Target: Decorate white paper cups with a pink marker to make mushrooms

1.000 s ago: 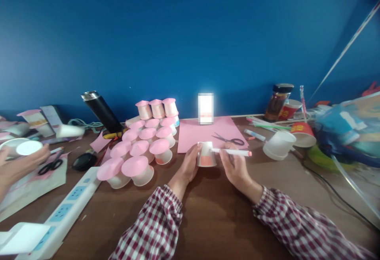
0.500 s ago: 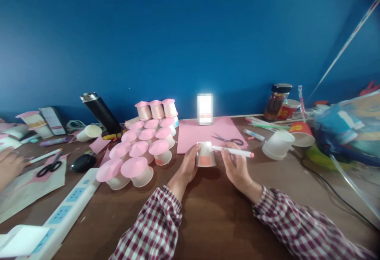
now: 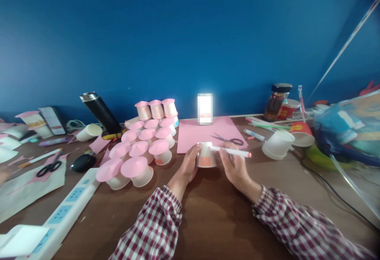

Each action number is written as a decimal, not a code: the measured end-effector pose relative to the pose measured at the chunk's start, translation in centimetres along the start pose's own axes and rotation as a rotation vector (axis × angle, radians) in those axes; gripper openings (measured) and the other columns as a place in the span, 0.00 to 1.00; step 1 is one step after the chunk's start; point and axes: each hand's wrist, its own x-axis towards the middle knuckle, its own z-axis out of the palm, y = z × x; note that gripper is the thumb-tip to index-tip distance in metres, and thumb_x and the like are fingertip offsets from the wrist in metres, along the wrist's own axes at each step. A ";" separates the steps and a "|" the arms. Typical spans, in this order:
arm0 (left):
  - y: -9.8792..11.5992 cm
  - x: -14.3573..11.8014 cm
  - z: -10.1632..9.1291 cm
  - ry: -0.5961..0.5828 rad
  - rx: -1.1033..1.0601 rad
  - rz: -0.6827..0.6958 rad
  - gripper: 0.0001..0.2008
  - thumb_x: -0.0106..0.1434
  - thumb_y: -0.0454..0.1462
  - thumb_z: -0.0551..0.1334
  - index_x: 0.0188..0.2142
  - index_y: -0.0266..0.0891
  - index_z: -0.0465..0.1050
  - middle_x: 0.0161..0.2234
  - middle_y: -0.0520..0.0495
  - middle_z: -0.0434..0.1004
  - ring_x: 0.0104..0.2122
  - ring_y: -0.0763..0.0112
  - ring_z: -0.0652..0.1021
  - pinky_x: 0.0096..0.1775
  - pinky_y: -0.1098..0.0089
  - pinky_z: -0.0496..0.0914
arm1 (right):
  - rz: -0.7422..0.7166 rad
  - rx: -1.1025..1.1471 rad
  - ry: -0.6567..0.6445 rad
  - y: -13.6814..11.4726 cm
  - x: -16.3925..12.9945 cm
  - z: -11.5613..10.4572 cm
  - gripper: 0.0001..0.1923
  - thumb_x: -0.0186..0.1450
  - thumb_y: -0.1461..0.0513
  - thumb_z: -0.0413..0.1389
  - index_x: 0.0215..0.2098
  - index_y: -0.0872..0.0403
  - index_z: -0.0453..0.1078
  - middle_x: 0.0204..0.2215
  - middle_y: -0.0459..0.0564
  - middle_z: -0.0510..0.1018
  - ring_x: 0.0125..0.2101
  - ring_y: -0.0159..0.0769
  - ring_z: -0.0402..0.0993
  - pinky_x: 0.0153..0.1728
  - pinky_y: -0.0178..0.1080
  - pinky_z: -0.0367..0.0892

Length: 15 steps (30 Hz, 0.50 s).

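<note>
An upside-down paper cup (image 3: 207, 156) with an orange patch on its side is held at its left by my left hand (image 3: 189, 163). My right hand (image 3: 234, 167) is closed around a white marker (image 3: 234, 151) with a pinkish-red end pointing right. The marker's other end is at the cup's upper right side; whether the tip touches cannot be made out. Just behind lie pink paper sheets (image 3: 192, 131), with dark-handled scissors (image 3: 234, 141) resting on them. To the left stand several cups topped with pink paper cones (image 3: 137, 167).
A white power strip (image 3: 69, 208), a black round case (image 3: 83, 163) and a black flask (image 3: 101, 111) are at left. Another person's hand (image 3: 3, 173) shows at the left edge. White cups (image 3: 278, 145), a capped marker (image 3: 253, 134), a tea bottle (image 3: 277, 101) and a plastic bag (image 3: 350, 129) lie right.
The marker and my right hand have shifted slightly left along the cup. My left hand stays put. At the far left, the other person's hand has drawn back toward the edge.
</note>
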 end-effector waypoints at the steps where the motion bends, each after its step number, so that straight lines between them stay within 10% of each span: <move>1: 0.0 0.0 0.0 -0.003 0.003 0.003 0.15 0.60 0.45 0.62 0.39 0.35 0.75 0.33 0.45 0.78 0.38 0.64 0.76 0.43 0.66 0.67 | -0.003 -0.003 0.003 0.0 0.0 0.0 0.07 0.68 0.59 0.49 0.38 0.53 0.67 0.33 0.51 0.75 0.33 0.37 0.72 0.32 0.38 0.70; 15: -0.2 0.1 -0.2 0.006 -0.045 0.007 0.12 0.60 0.43 0.62 0.34 0.36 0.73 0.32 0.47 0.77 0.38 0.65 0.76 0.43 0.67 0.66 | 0.033 0.011 0.011 -0.3 0.2 -0.1 0.08 0.68 0.58 0.49 0.36 0.53 0.66 0.29 0.50 0.75 0.28 0.36 0.72 0.28 0.38 0.70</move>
